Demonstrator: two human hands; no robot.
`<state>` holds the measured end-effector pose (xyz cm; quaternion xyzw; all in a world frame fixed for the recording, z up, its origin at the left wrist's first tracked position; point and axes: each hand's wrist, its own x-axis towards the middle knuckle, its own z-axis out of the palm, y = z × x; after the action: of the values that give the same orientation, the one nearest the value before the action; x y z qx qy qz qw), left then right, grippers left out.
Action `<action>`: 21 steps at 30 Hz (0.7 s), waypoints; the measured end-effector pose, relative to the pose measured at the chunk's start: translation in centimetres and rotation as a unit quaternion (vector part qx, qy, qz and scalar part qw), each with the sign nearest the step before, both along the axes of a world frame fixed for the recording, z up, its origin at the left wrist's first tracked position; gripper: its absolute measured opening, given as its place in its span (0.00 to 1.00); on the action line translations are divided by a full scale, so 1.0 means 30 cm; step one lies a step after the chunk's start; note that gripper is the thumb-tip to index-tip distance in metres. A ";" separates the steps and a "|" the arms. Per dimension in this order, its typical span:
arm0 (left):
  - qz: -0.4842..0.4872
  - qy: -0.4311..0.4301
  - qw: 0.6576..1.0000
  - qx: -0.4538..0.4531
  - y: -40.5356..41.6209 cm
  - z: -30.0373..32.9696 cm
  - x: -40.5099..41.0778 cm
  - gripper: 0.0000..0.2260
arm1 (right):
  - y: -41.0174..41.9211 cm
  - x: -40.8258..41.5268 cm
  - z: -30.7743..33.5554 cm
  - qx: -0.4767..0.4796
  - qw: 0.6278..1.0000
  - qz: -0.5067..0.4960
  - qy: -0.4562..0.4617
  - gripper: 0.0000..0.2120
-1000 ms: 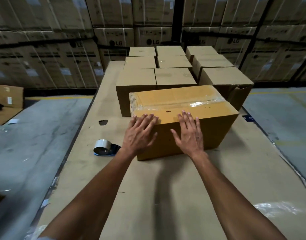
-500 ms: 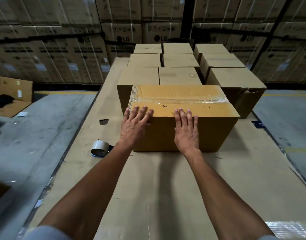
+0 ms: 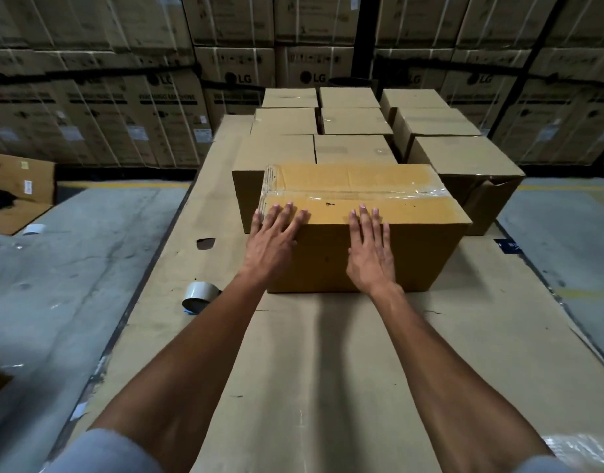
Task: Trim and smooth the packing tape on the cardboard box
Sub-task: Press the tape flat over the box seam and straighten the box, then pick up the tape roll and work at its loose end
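two flat palms press the cardboard box (image 3: 379,257) at twelve o'clock on the table (image 3: 328,370). packing tape (image 3: 355,194) already runs along its top seam, crinkled at both ends, so smoothing and trimming seem unfinished. left hand (image 3: 271,249) and right hand (image 3: 370,256) lie spread, gripping nothing. other boxes (image 3: 464,158) crowd behind; a tape roll (image 3: 200,295) sits at nine o'clock.

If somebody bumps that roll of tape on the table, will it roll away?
Probably not far. The tape roll seems to lie tilted against something blue under it, not up on its rim, so a bump would likely slide it. Stood on its rim, its round shape could roll along the cardboard-covered table. It looks small, so likely light and easy to knock.
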<state>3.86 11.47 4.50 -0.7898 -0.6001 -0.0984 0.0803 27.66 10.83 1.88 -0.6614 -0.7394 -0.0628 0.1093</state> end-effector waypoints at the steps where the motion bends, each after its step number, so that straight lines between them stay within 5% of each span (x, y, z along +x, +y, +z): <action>1: -0.011 -0.010 1.000 0.018 -0.026 -0.015 -0.022 0.35 | -0.022 -0.021 -0.010 0.020 1.000 0.004 0.015 0.51; 7: -0.039 -0.045 0.996 0.072 -0.181 -0.157 -0.248 0.36 | -0.150 -0.245 -0.109 0.075 0.988 0.098 0.090 0.34; 13: 0.017 -0.018 0.999 -0.029 -0.267 -0.283 -0.540 0.33 | -0.187 -0.529 -0.218 -0.082 0.973 0.135 0.168 0.22; 21: 0.007 -0.048 0.998 -0.032 -0.268 -0.417 -0.793 0.22 | -0.169 -0.798 -0.370 -0.245 0.940 0.030 0.236 0.18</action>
<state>-19.93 3.42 -8.00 -0.7819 -0.6119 -0.1160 0.0271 3.72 5.76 -9.23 -0.6407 -0.7047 0.2815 0.1169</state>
